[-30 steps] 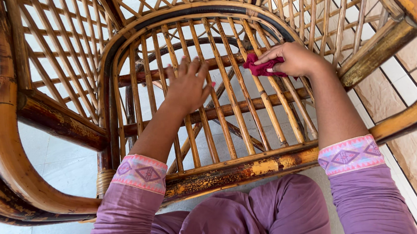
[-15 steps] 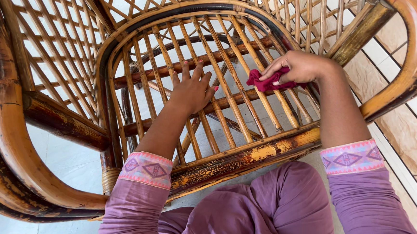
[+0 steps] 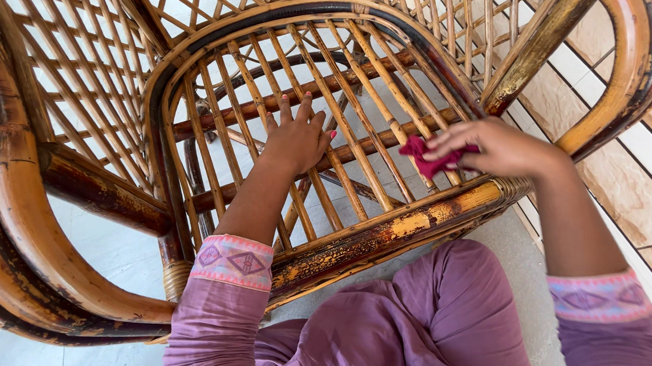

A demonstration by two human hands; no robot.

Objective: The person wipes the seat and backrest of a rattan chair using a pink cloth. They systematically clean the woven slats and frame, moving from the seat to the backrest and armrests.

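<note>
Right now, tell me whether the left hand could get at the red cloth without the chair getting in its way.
Probably yes. The left hand lies flat on the cane seat slats, the red cloth is pinched in the right hand on the same slats, and only open seat shows between them.

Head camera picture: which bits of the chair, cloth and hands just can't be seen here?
- Cloth: mostly hidden under the right hand; only a red corner shows.
- Right hand's grip: blurred, and the fingertips are hard to tell apart.
- Left hand: its palm lies flat on the seat slats, so the underside is hidden.
- Chair: its back, arms and legs are cut off by the picture edges.
- Floor under the seat: broken up by slats.
</note>
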